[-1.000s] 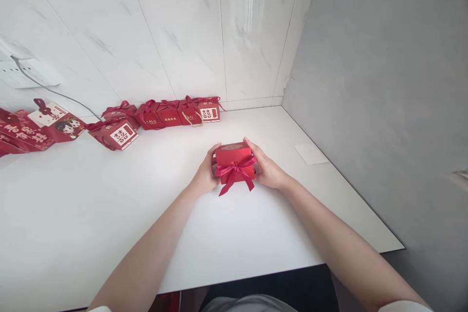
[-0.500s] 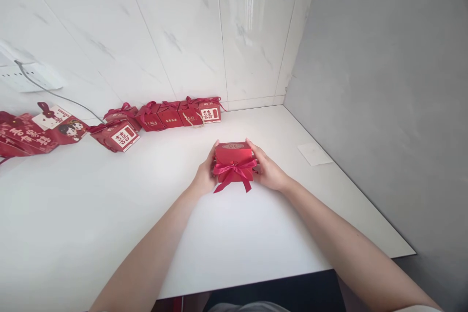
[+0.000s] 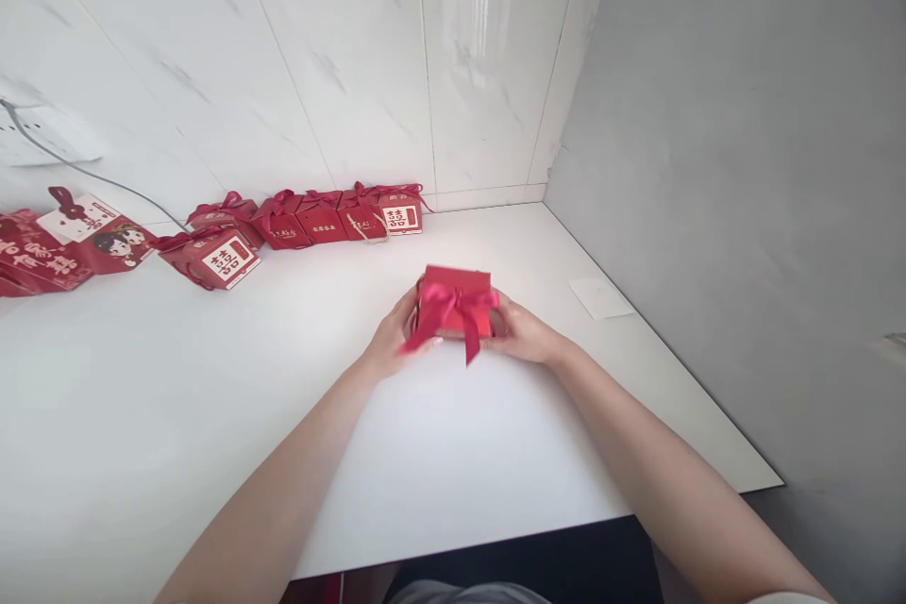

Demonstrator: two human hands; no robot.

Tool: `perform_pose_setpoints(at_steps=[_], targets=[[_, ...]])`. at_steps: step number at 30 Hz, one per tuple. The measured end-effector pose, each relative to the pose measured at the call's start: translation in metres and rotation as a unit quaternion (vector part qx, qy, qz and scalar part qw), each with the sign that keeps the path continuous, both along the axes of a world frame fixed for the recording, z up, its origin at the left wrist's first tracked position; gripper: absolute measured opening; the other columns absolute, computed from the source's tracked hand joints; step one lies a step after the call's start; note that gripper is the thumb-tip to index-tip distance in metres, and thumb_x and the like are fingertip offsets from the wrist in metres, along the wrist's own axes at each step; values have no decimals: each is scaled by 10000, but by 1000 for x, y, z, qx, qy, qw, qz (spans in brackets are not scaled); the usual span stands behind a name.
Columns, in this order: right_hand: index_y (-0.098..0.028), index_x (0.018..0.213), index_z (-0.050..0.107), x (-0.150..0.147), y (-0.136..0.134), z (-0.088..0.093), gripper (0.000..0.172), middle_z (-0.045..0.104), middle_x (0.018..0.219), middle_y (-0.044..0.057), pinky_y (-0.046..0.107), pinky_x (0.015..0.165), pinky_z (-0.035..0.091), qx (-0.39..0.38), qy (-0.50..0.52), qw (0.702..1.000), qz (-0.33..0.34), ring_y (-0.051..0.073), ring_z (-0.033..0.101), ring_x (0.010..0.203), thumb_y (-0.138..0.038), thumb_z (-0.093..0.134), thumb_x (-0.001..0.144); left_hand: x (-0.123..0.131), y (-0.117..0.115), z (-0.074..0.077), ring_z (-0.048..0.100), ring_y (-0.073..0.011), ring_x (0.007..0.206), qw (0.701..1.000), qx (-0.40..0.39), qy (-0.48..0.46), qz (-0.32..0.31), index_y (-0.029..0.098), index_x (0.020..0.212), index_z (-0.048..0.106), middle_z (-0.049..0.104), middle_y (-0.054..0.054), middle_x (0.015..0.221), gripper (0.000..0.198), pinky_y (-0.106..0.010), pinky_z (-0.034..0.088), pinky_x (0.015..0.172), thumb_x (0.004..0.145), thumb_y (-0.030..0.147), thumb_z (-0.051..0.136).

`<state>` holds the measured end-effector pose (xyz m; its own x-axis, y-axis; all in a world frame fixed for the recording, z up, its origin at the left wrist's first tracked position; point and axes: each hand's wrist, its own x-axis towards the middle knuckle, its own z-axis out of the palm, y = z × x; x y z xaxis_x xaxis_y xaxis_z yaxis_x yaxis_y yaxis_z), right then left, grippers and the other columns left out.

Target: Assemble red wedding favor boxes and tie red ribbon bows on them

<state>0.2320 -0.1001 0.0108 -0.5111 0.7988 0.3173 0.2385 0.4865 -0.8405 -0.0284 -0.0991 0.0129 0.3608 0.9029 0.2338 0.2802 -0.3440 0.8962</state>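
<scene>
A ribbon-tied red box (image 3: 457,277), its inside hidden, is clasped between the left hand (image 3: 389,337) and the right hand (image 3: 525,330) over the white table (image 3: 453,444). Farther back, ribboned boxes (image 3: 326,227) are lined along the tiled wall (image 3: 354,57).

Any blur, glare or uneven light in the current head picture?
Head view: the ribbon bow on the held red box looks smeared, probably by motion; head view: streaky glare on the tiled wall, upper middle; head view: the upper right corner darkens.
</scene>
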Motion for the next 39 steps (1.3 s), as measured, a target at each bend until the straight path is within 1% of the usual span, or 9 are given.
perform_pose_setpoints(at_steps=[4, 7, 11, 14, 19, 23, 28, 35, 39], targets=[[-262, 1512, 349, -6, -1, 5, 688, 461, 1515, 72, 458, 1153, 371, -101, 63, 993, 9, 268, 454, 1379, -541, 574, 925, -3, 3, 4, 499, -299, 1329, 1000, 14, 2, 6, 162, 1371, 532, 558, -132, 1408, 571, -450, 361, 1154, 881, 435, 640], [-274, 1423, 482, -10, 0, 3, 561, 495, 1493, 37, 452, 1169, 333, -135, 73, 987, -49, 271, 449, 1381, -599, 442, 968, -6, 3, 5, 441, -273, 1385, 1000, 4, -7, 12, 182, 1362, 542, 518, -112, 1457, 502, -415, 325, 1177, 933, 442, 563], [-249, 1259, 618, -15, 2, -2, 556, 661, 1277, 60, 480, 1087, 399, -124, 36, 986, -105, 306, 577, 1203, -646, 359, 970, -7, 3, 1, 366, -271, 1435, 1000, -7, -3, -4, 210, 1460, 405, 406, -109, 1548, 627, -407, 292, 1194, 913, 445, 600], [-271, 1267, 612, -18, 0, -1, 534, 679, 1235, 49, 468, 1055, 417, -83, 27, 991, -102, 304, 592, 1162, -634, 352, 975, -7, 4, -3, 475, -280, 1335, 1000, -24, -5, -11, 195, 1425, 411, 450, -127, 1504, 618, -415, 374, 1129, 901, 450, 615], [-283, 1325, 575, -19, -6, 5, 519, 612, 1368, 29, 429, 1064, 410, -92, 53, 988, -108, 290, 564, 1240, -602, 327, 999, -9, 6, -4, 526, -279, 1254, 997, -1, -71, -19, 195, 1403, 411, 465, -139, 1476, 630, -422, 424, 1070, 876, 444, 649], [-265, 1338, 565, -20, -5, 6, 539, 614, 1371, 32, 416, 1074, 412, -93, 70, 987, -108, 279, 557, 1260, -603, 315, 1002, -8, 5, -2, 499, -299, 1290, 998, 24, -57, -2, 202, 1395, 432, 485, -133, 1459, 655, -449, 399, 1099, 842, 442, 689], [-268, 1267, 616, -18, -1, 3, 555, 654, 1303, 33, 425, 1044, 430, -107, 16, 986, -124, 277, 586, 1209, -618, 275, 1003, -5, 2, 2, 489, -306, 1321, 1000, -11, -5, 9, 225, 1389, 462, 508, -112, 1454, 592, -494, 364, 1134, 875, 452, 645], [-267, 1221, 624, -14, -2, 4, 543, 679, 1223, 41, 403, 955, 456, -72, -30, 988, -132, 272, 616, 1110, -605, 255, 1008, -4, 3, -1, 483, -296, 1337, 1000, -14, -11, 9, 223, 1393, 468, 491, -106, 1478, 588, -476, 374, 1143, 879, 455, 637], [-260, 1233, 607, -14, -2, 6, 535, 676, 1234, 47, 395, 948, 454, -67, -34, 988, -133, 272, 612, 1120, -599, 259, 1009, -4, 4, -4, 488, -300, 1333, 999, -19, -14, 24, 258, 1532, 256, 506, -121, 1457, 790, -515, 372, 1133, 874, 454, 649]])
